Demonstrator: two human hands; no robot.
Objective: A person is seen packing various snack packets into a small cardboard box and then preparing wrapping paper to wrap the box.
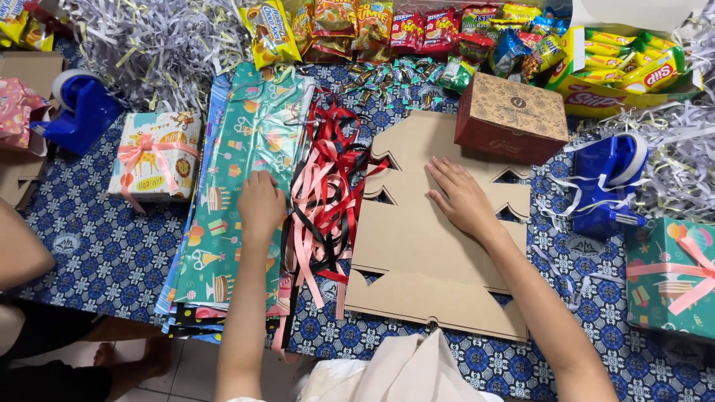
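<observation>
Flat brown cardboard box blank (432,253) under open, flat right hand (463,199); left hand (259,202), fingers curled, on teal wrapping paper (238,186); ribbons (328,201) between hands; advisable: press blank steady before folding.

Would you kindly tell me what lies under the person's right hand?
The right hand rests flat on a stack of unfolded brown cardboard box blanks, which lies on the blue patterned cloth. How many blanks are stacked cannot be told.

A flat, unfolded brown cardboard box blank (436,260) with notched cut-outs lies spread on the patterned desk (112,246). Left of it, past tangled ribbons, a stack of teal party-print wrapping paper sheets (238,149) lies flat.
</observation>
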